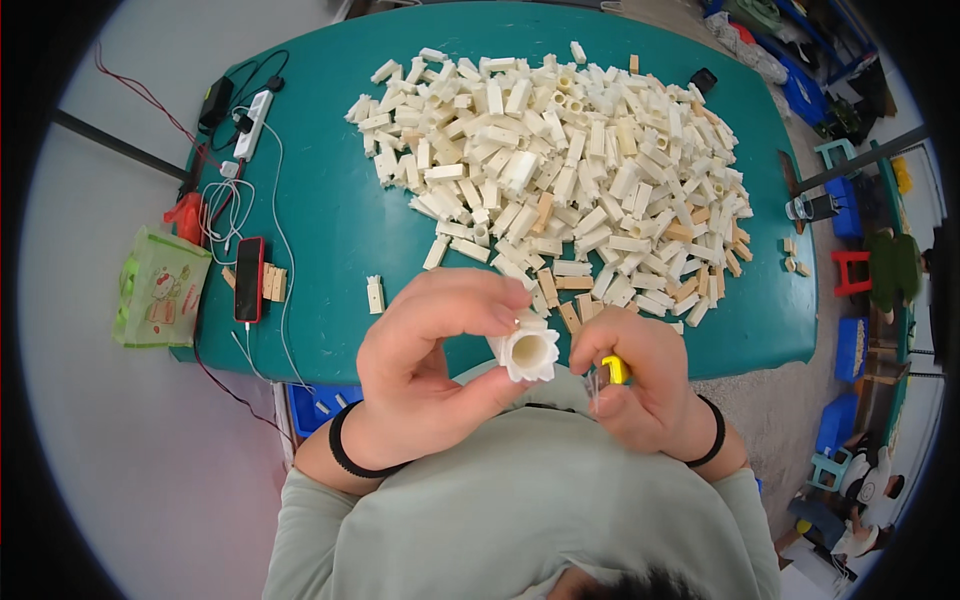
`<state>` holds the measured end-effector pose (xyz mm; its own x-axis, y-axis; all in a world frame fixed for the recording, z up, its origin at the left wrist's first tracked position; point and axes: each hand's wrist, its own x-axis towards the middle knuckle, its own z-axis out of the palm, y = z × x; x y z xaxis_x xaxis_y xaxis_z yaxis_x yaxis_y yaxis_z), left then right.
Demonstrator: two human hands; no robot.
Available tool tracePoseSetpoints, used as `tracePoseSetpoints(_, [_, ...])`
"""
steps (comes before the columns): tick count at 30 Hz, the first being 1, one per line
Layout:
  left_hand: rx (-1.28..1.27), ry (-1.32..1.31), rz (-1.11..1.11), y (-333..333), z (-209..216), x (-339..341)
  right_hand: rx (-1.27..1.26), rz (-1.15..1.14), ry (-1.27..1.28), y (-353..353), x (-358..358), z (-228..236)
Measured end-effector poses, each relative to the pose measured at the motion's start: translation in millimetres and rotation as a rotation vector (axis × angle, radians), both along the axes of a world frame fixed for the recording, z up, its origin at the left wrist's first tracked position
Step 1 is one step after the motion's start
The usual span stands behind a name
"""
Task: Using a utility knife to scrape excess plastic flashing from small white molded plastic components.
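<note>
My left hand (440, 360) pinches a white hollow plastic piece (527, 350) between thumb and fingers. Its round opening with a scalloped rim faces me. Just to its right, my right hand (640, 370) is closed on a small bright yellow tool (615, 369). Thin, pale strands or a blade-like part show by the right thumb, too fine to make out. The tool and the white piece are apart. Beyond both hands, a large heap of similar white pieces (520, 170) covers much of the green table (320, 120), with some tan ones mixed in.
A single white piece (375, 294) lies left of the heap. At the table's left are a red-edged phone (249, 280), a white power strip (253, 125) with cables and a green bag (165, 285). A blue bin (312, 408) stands below the table edge. Other people (868, 480) are at the far right.
</note>
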<state>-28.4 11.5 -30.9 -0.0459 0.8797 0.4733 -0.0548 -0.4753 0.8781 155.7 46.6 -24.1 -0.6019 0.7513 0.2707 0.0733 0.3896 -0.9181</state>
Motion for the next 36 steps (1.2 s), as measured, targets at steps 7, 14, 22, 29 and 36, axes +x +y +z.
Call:
tracePoseSetpoints(7, [0.188,0.424,0.119,1.0,6.1,-11.3,0.168,0.012,-0.027,-0.2,-2.4,-3.6])
tracePoseSetpoints(14, [0.209,0.516,0.128,-0.6,7.7,-14.9,0.178,0.003,-0.021,1.3,-3.8,-5.5])
tracePoseSetpoints(22, [0.198,0.524,0.117,-2.0,9.4,-15.0,0.174,-0.001,-0.04,1.1,-3.8,-5.1])
tracePoseSetpoints(29, [0.222,0.562,0.125,-3.0,10.2,-15.6,0.161,-0.003,-0.044,1.9,-4.1,-6.7])
tracePoseSetpoints(36, [0.244,0.606,0.16,-4.5,10.2,-14.3,0.2,-0.007,-0.072,4.2,-3.3,-8.4])
